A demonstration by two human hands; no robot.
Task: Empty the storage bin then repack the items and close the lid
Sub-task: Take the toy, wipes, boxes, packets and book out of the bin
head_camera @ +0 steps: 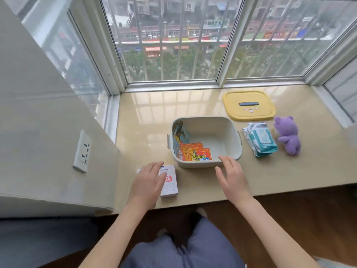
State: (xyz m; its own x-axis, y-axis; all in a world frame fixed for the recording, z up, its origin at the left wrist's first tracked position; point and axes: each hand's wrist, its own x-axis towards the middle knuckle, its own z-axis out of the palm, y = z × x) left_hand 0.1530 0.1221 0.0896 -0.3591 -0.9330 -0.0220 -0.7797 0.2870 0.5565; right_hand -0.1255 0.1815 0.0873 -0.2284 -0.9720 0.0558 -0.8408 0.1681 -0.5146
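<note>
A pale grey storage bin (229,132) stands open on the beige window ledge. Inside lie orange packets (197,153) and a blue-patterned pouch (180,135) leaning on its left wall. The yellow lid (248,111) lies flat behind the bin to the right. A pack of wet wipes (259,141) and a purple plush bear (287,135) lie right of the bin. My left hand (148,180) rests flat on a white box (170,183) in front of the bin's left side, fingers spread. My right hand (231,176) hovers open at the bin's near rim.
A window with bars runs along the back of the ledge (146,122). A wall with a white socket (82,151) closes the left side. The ledge's front edge is just under my wrists, with a wooden floor below.
</note>
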